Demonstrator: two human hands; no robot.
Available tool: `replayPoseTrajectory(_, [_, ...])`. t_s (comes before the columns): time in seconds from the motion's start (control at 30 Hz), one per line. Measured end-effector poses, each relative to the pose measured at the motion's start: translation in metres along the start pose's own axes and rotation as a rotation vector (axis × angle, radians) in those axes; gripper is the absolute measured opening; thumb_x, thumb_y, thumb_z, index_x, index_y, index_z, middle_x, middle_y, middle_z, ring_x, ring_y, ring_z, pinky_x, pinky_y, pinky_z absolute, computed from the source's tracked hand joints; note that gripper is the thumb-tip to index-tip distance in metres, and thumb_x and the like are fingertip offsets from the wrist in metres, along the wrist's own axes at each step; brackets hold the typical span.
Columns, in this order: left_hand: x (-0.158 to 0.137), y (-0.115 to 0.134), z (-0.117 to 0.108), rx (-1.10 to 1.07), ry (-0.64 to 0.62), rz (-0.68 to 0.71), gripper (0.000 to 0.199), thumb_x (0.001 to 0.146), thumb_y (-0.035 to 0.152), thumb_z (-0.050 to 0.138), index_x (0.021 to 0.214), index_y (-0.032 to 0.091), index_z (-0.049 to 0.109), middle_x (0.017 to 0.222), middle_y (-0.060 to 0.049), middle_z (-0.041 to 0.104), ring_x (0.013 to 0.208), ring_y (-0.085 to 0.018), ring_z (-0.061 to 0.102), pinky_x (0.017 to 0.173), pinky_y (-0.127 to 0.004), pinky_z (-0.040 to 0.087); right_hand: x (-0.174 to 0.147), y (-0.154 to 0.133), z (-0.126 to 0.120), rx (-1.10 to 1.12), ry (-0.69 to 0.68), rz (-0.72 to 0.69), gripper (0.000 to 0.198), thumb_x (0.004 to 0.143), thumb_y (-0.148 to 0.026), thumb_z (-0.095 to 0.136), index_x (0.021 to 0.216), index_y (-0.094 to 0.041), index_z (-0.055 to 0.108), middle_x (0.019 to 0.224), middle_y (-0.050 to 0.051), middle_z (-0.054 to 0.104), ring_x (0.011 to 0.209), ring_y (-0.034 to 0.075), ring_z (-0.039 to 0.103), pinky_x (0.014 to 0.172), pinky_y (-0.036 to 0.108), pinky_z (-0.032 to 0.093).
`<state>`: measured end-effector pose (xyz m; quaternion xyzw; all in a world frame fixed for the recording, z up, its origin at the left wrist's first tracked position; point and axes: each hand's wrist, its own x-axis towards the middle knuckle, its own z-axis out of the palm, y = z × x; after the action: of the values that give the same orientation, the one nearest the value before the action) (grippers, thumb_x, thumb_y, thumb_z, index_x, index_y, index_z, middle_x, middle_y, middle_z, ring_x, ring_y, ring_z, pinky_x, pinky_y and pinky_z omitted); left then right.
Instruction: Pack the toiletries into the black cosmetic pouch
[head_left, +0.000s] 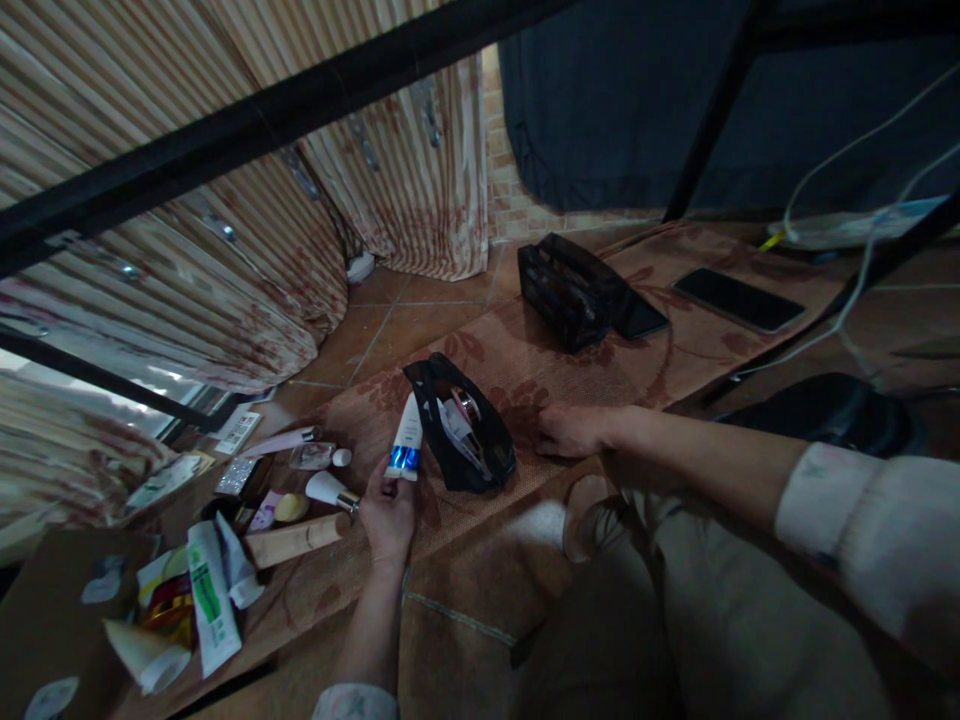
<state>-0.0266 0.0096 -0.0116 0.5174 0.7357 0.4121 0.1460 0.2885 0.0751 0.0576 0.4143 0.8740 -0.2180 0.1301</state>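
My left hand (pixel 388 518) is closed on the crimped end of a white squeeze tube (pixel 407 437) with a shiny blue band. The tube stands tilted against the left side of an unzipped black mesh pouch (pixel 469 430). Inside that pouch, pale packets and a small round item with a shiny rim show, too dim to name. To the right of the pouch, my right hand (pixel 571 430) rests low on the patterned mat (pixel 525 390), apart from the pouch. Its fingers seem loosely stretched and hold nothing visible. A makeup brush (pixel 330 490) lies just left of my left hand.
A second black mesh bag (pixel 570 290) and a phone (pixel 739 298) lie farther back. Several cosmetics, a green-and-white tube (pixel 212 600) and a cardboard box (pixel 67 600) crowd the left. A dark metal bar (pixel 300 110) crosses above; white cables (pixel 862 270) hang at right.
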Motion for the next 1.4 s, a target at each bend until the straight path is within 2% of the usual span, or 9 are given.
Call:
replayPoseTrajectory(0.13, [0.0003,0.0030,-0.0011,0.011,0.003,0.000,0.047,0.073,0.026,0.055,0.116,0.010,0.065,0.074,-0.004,0.068,0.064,-0.016,0.061,0.067,-0.028,0.051,0.0001,-0.0011,-0.0016,-0.012,-0.003,-0.009,0.033,0.087,-0.033,0.050,0.092,-0.013,0.075,0.090,0.014,0.074,0.079,0.021,0.068,0.063,0.025,0.040])
replayPoseTrajectory(0.43, [0.0005,0.0073,-0.0014,0.048,0.011,-0.046,0.047,0.072,0.024,0.052,0.115,0.009,0.066,0.070,-0.004,0.066,0.061,-0.016,0.059,0.066,-0.029,0.050,0.0005,0.0001,-0.0005,-0.008,-0.006,-0.008,0.032,0.088,-0.033,0.050,0.092,-0.012,0.074,0.091,0.014,0.074,0.080,0.021,0.067,0.064,0.025,0.040])
replayPoseTrajectory(0.6, [0.0007,0.0082,-0.0012,0.047,0.017,-0.016,0.043,0.072,0.023,0.051,0.110,0.010,0.067,0.074,-0.004,0.067,0.065,-0.016,0.061,0.069,-0.029,0.050,0.0015,0.0006,0.0014,-0.029,0.004,-0.010,0.032,0.088,-0.032,0.049,0.093,-0.012,0.074,0.092,0.014,0.073,0.080,0.021,0.067,0.063,0.026,0.040])
replayPoseTrajectory(0.97, [0.0012,0.0062,-0.0017,0.081,0.039,0.017,0.039,0.072,0.022,0.050,0.106,0.012,0.066,0.065,0.000,0.061,0.057,-0.014,0.055,0.061,-0.027,0.045,0.0009,0.0009,0.0009,-0.021,0.005,-0.037,0.031,0.087,-0.031,0.049,0.091,-0.013,0.074,0.090,0.013,0.074,0.079,0.021,0.067,0.063,0.026,0.040])
replayPoseTrajectory(1.13, [0.0009,0.0070,-0.0022,0.077,0.031,0.018,0.039,0.073,0.023,0.049,0.107,0.013,0.066,0.064,0.001,0.060,0.057,-0.014,0.055,0.061,-0.026,0.045,0.0001,-0.0012,-0.0003,-0.025,-0.003,0.015,0.034,0.088,-0.033,0.049,0.095,-0.011,0.074,0.094,0.016,0.073,0.082,0.022,0.068,0.064,0.026,0.041])
replayPoseTrajectory(1.4, [0.0000,0.0073,-0.0022,0.118,0.056,0.029,0.038,0.074,0.022,0.049,0.107,0.014,0.066,0.069,-0.001,0.064,0.061,-0.015,0.058,0.063,-0.026,0.045,0.0016,0.0010,0.0014,-0.017,0.005,0.005,0.032,0.088,-0.033,0.050,0.093,-0.012,0.074,0.092,0.014,0.073,0.082,0.022,0.068,0.063,0.026,0.041])
